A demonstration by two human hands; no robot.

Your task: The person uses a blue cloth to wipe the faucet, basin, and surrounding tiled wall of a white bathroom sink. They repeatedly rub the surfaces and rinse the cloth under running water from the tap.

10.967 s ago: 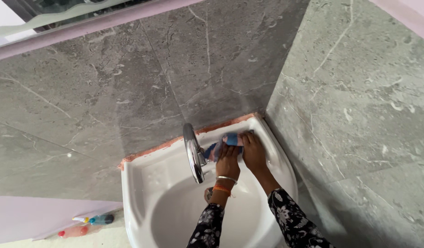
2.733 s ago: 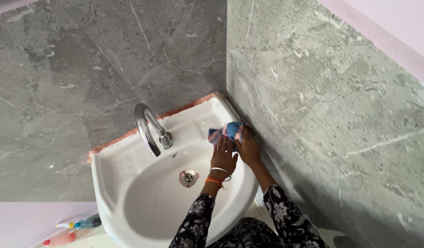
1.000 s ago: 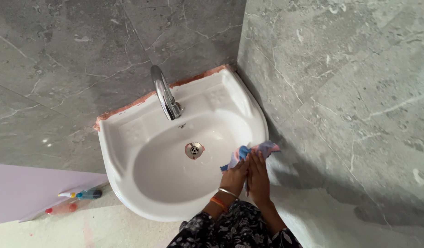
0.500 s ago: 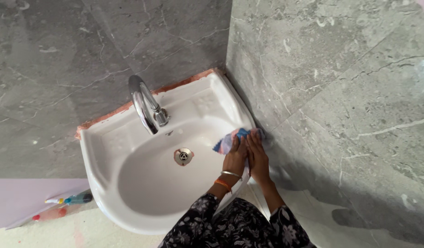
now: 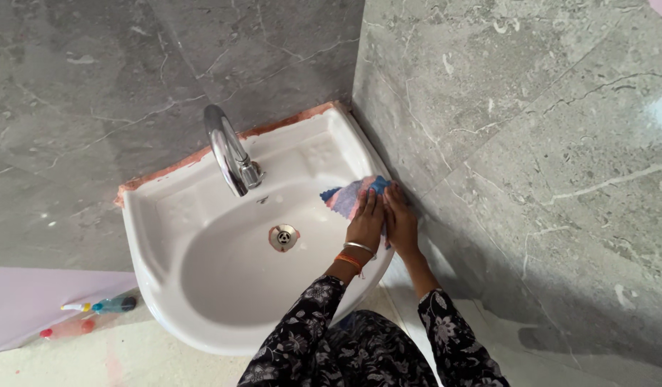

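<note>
1. Far to the left of both hands, low by the floor: two small bottles (image 5: 94,308), one bluish, one reddish, lying beside a pale lilac panel (image 5: 30,301).
2. Left of the hands: white basin (image 5: 166,287), fixed into the corner of grey marbled wall tiles (image 5: 524,143). A reddish-brown seam runs along its back edge.
3. Up and left of the hands: curved chrome tap (image 5: 227,150), spout arching over the bowl.
4. Just left of the left hand, at the bowl bottom: round metal drain (image 5: 283,236).
5. Left hand (image 5: 365,223): palm down, fingers flat and extended, pressing on the cloth. Metal bangle and orange thread on the wrist. Not curled round anything.
6. Cloth (image 5: 349,196): blue and pink, spread on the right inner slope and rim of the basin, under both sets of fingertips and sticking out ahead and left of them.
7. Right hand (image 5: 400,223): touching the left hand side by side, fingers flat on the cloth's right edge, close against the side wall tile.
8. Both sleeves are dark with a pale flower print.
</note>
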